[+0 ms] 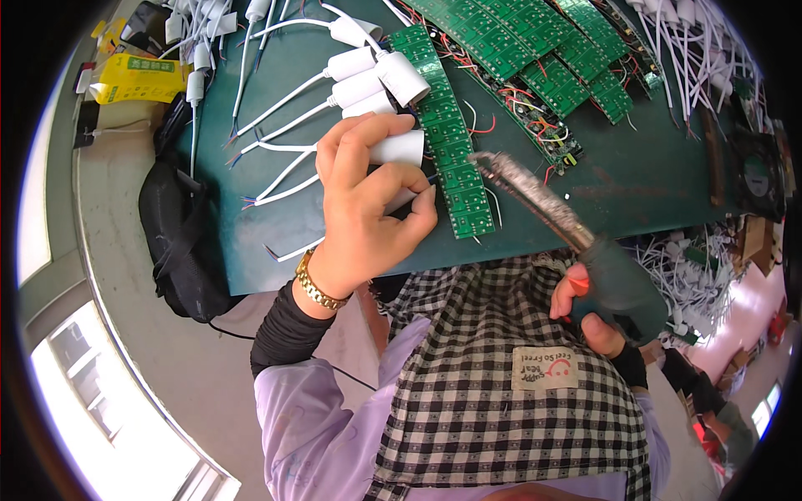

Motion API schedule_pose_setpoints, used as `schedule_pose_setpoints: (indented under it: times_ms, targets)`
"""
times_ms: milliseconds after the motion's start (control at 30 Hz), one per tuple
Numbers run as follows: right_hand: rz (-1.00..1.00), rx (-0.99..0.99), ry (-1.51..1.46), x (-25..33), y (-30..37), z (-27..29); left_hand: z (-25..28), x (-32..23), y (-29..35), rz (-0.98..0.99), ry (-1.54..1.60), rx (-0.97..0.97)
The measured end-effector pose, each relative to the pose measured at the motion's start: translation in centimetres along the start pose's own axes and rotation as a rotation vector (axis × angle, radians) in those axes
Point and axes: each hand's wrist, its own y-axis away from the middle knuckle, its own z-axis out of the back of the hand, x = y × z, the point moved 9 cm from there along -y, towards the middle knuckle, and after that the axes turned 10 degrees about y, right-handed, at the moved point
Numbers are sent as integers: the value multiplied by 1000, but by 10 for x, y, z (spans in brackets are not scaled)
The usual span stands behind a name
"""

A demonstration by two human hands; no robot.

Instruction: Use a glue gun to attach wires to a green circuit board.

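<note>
My left hand point(368, 196) is closed, its fingers curled around a white cylindrical housing point(401, 149) with a white cable. Another white housing point(401, 199) shows partly beneath the index finger and thumb. Beside the fingertips lies a long strip of green circuit boards point(455, 167), with more white housings point(403, 78) resting along its far end. In my right hand point(589, 313) is a soldering iron point(543, 200) with a thick dark handle. Its worn metal barrel points up and left, the tip near the strip's right edge. What that tip touches, if anything, I cannot tell.
Green board panels point(501, 37) with red and white wires lie at the back. Cabled white parts point(693, 50) pile up far right, and more point(685, 275) sit below the table edge. A black bag point(171, 234) and a yellow packet point(138, 79) are at left.
</note>
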Motion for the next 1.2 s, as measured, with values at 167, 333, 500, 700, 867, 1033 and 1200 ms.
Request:
schedule_pose_setpoints:
  times_ms: [167,333,500,700,867,1033,1200]
  targets:
    - [-86,119,128,-2,0,-5,-3,-3,0,-18,-23,40]
    - [-39,133,129,-2,-3,-7,-6,-6,1,-40,-119,42]
    - [-36,-22,196,2,-7,-1,-5,-7,4,-77,-136,-4]
    - [-26,56,179,-4,1,1,-4,-8,0,-22,-102,82]
    - [-94,61,80,-4,-2,-1,-10,-6,0,-31,-181,91]
    - [-131,52,80,-22,4,4,-11,-7,-2,-38,-200,94]
    - [63,62,148,-19,3,0,-12,-2,-2,-10,-148,92]
